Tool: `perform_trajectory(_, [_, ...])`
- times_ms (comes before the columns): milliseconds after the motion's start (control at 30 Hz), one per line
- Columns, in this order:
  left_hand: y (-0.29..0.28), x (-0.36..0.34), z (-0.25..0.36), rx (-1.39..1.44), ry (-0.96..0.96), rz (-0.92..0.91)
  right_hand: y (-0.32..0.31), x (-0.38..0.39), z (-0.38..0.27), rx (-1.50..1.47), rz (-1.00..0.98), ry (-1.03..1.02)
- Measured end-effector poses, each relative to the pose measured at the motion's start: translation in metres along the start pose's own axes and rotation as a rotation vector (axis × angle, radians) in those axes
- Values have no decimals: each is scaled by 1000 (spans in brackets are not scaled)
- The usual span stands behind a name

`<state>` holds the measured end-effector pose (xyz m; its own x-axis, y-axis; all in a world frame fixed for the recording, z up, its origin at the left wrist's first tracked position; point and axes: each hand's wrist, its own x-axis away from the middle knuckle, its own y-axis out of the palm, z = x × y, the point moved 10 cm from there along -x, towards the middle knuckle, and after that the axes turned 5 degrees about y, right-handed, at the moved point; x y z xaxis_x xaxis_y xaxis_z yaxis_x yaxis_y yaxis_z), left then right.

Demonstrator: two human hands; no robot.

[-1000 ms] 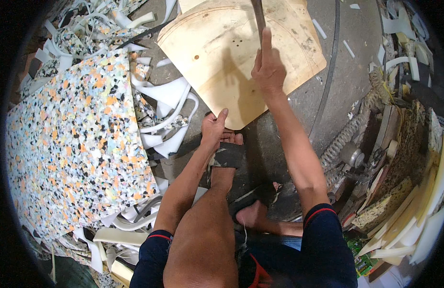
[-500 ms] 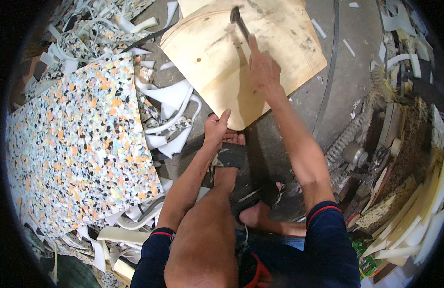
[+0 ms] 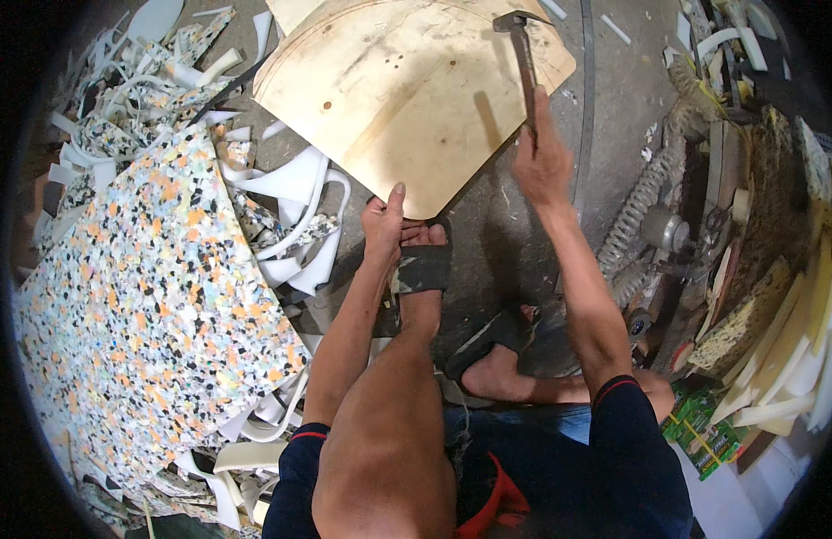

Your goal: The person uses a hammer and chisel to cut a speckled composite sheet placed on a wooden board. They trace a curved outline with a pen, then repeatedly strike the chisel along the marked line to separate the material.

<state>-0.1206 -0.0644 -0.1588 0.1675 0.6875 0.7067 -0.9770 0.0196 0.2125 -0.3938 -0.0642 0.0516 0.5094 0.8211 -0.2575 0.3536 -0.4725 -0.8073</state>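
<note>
Hammer (image 3: pixel 524 63) is in my right hand (image 3: pixel 542 162), and its long axis runs nearly straight away from me, with a slight lean to the left. The dark metal head is at the far end, over the far right corner of the plywood board (image 3: pixel 407 90), and the handle comes back down into my fist. My right fingers are closed fully around the lower end of the handle, with the index finger stretched along it.

The plywood board is pale, with one curved edge, and it lies on the grey concrete floor (image 3: pixel 515 242) in front of me. Its near corner points toward my left foot in a dark sandal (image 3: pixel 420 269). My left hand (image 3: pixel 385 225) is at this near corner, the fingers folded on the edge and the thumb stretched up on the top face, so it grips the board lightly.

On my left lies a big speckled foam block (image 3: pixel 137 314), and white foam strips (image 3: pixel 290 198) are between it and the board. On my right, near my right knee, there is a coiled hose (image 3: pixel 641 207) and a small green packet (image 3: pixel 703 431)
</note>
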Motion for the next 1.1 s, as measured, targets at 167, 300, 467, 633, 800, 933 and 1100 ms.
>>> perform_trajectory(167, [3,-1,2,-7,-18,-30,-22,32,1,1,168,-64])
perform_trajectory(300, [0,-3,0,-37,-21,-4,37,48,10,232,-142,2])
perform_trajectory(467, [-5,-2,-3,-78,-17,32,32,60,25,67,-134,82])
perform_trajectory(633, [2,-1,5,-34,20,-13,53,64,37,348,-343,147])
perform_trajectory(800, [1,3,4,-64,-18,26,39,47,17,246,-185,-15])
perform_trajectory(933, [4,4,6,-44,-10,3,15,33,3,1,36,-59])
perform_trajectory(1100, [-1,3,7,-109,-28,38,63,29,15,364,-332,38])
